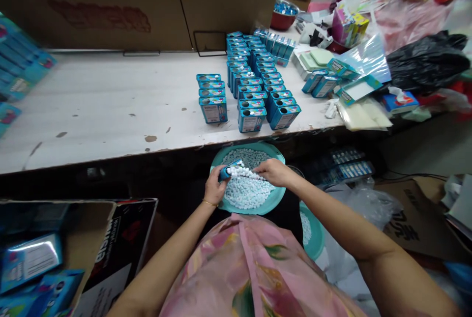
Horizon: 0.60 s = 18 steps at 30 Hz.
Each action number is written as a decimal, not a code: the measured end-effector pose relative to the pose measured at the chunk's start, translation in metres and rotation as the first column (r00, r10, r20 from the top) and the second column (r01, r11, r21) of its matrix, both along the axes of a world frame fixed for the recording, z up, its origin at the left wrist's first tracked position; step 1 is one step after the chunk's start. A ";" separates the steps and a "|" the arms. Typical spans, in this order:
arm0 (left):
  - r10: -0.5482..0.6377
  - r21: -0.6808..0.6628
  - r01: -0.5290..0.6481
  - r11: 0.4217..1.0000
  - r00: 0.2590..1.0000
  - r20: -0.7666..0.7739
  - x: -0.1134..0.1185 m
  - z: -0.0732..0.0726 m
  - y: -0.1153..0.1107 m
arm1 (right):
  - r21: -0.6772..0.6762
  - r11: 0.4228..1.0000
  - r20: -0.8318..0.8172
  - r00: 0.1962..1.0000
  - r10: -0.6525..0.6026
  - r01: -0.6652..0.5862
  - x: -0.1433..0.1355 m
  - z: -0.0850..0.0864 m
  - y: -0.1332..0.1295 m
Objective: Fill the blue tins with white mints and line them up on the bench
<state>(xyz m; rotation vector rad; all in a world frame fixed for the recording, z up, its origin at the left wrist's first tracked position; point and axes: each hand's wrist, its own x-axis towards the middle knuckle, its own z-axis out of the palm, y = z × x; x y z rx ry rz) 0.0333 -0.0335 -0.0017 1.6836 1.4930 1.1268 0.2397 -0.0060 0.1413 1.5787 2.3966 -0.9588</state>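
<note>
Over a turquoise basin [279, 198] of small white candies [245, 194], my left hand [215, 187] grips a blue tin [224, 173], tilted with its mouth toward the right. My right hand [275, 172] is closed on a scoop [254, 177], mostly hidden under a heap of candies. The heaped candies reach from the right fingers to the tin's mouth. On the white table [162, 105] beyond the basin, blue tins [251, 119] stand upright in rows; white candies show at the tops of several.
A cardboard box [110, 12] stands along the back. A red bowl [282, 21] with blue pieces sits behind the tins. Flat boxes [356, 91] and plastic bags [424, 61] crowd the right. An open carton [121, 248] with blue tins is lower left. A second turquoise basin [317, 241] stands lower right.
</note>
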 end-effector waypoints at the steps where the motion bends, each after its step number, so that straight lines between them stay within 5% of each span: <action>1: -0.014 0.011 0.014 1.000 1.000 -0.023 0.002 0.000 0.000 | 0.030 0.998 0.122 0.991 0.047 -0.051 -0.007 0.010 0.002; 4: -0.058 0.021 0.059 0.998 0.995 -0.075 0.006 -0.001 -0.001 | 0.053 0.987 0.379 0.918 0.121 -0.152 -0.030 0.032 0.003; 7: -0.071 0.019 0.073 0.997 0.994 -0.088 0.007 -0.004 -0.001 | 0.082 0.974 0.428 0.890 0.158 -0.213 -0.045 0.043 0.003; 18: -0.102 0.009 0.103 0.995 0.992 -0.079 0.008 -0.009 0.000 | 0.057 0.975 0.454 0.875 0.167 -0.216 -0.038 0.038 -0.004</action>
